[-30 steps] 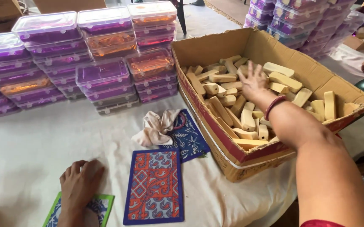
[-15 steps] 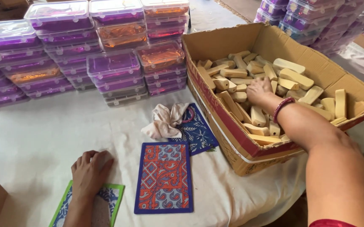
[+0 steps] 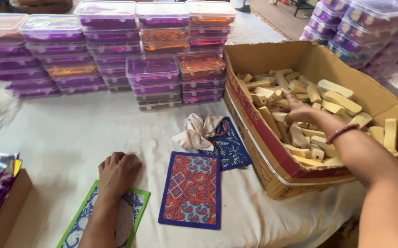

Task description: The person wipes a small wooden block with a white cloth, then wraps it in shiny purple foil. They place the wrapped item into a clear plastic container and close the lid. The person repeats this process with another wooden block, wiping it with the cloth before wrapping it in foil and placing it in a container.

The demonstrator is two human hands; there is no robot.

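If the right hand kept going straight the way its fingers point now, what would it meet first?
The right hand already lies among the pale wooden blocks in the cardboard box. Pointing toward the far-left corner, it would likely push into more blocks, then the box's wall; depth is unclear.

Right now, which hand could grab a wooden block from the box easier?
The right hand, probably. It is already inside the cardboard box, its fingers down among the wooden blocks. The left hand lies flat on a green-edged patterned mat, away from the box.
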